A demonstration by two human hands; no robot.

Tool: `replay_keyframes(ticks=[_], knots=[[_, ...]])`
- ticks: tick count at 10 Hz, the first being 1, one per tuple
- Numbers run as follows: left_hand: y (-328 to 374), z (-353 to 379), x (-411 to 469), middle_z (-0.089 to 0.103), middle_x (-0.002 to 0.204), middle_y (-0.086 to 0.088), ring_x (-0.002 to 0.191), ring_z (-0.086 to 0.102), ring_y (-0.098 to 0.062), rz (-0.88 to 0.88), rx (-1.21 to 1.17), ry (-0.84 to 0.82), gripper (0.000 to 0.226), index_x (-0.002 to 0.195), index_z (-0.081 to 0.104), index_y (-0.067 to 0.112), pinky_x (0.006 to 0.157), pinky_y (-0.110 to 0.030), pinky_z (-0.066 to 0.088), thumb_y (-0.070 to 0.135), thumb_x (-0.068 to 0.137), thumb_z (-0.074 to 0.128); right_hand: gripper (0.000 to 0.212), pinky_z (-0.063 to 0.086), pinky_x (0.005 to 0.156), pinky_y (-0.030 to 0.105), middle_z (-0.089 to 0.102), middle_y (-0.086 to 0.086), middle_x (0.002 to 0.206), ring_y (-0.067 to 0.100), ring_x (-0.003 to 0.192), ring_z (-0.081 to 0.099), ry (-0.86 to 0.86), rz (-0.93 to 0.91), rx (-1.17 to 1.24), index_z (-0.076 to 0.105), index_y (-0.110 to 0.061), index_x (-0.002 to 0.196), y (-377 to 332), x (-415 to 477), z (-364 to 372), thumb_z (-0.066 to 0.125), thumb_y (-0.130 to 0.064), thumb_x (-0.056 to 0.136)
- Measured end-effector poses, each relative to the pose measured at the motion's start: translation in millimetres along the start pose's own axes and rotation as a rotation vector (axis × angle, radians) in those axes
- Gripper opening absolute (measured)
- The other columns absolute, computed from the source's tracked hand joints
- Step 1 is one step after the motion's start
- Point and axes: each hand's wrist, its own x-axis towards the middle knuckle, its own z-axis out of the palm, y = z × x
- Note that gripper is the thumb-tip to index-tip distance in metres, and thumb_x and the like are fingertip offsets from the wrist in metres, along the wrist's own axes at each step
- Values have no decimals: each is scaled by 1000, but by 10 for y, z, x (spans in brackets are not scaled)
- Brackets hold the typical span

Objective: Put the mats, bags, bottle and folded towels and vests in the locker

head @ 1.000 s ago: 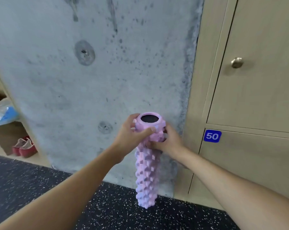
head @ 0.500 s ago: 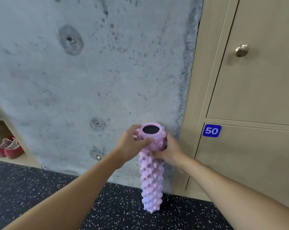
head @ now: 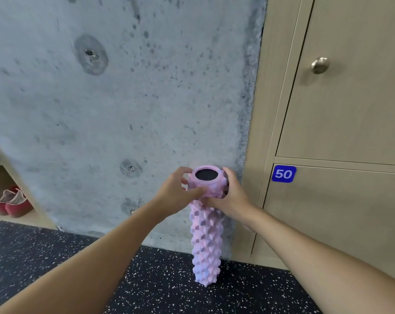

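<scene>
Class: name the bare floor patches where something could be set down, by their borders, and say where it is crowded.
Bare speckled floor lies left of the pink roller, along the foot of the concrete wall. A narrower strip lies right of it, before locker 50. Crowded: the roller's top, gripped by the left hand and right hand.

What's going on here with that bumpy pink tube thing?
A person is holding a pink knobbly roller upright, left hand and right hand both gripping its top end. Its lower end is at the speckled floor, though I can't tell if it touches, right by the concrete wall. The wooden lockers beside it, including number 50, are closed, so nothing is going in yet.
</scene>
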Motion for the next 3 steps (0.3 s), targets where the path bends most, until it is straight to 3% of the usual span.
replay_keyframes(ticks=[1, 2, 3], knots=[[25, -26, -32, 50, 123, -2, 103, 59, -18, -8, 62, -6, 69, 139, 43, 29, 72, -25, 51, 40, 82, 79, 85, 53, 93, 28, 57, -11, 126, 11, 111, 60, -22, 29, -31, 39, -32, 132, -17, -30, -37, 91, -19, 66], [102, -27, -149, 47, 125, -2, 106, 55, -19, -8, 124, 4, 71, 142, 41, 27, 78, -28, 51, 39, 83, 78, 116, 46, 96, 27, 40, -2, 149, 17, 129, 48, -53, 107, -88, 13, -23, 155, -126, -146, -130, 90, -28, 67], [203, -59, -335, 47, 127, -4, 110, 52, -20, -2, 167, 64, 71, 142, 42, 24, 90, -34, 49, 40, 83, 78, 120, 40, 102, 30, 30, 3, 155, 21, 138, 37, -54, 98, -114, 8, -25, 156, -259, -320, -294, 89, -35, 68]])
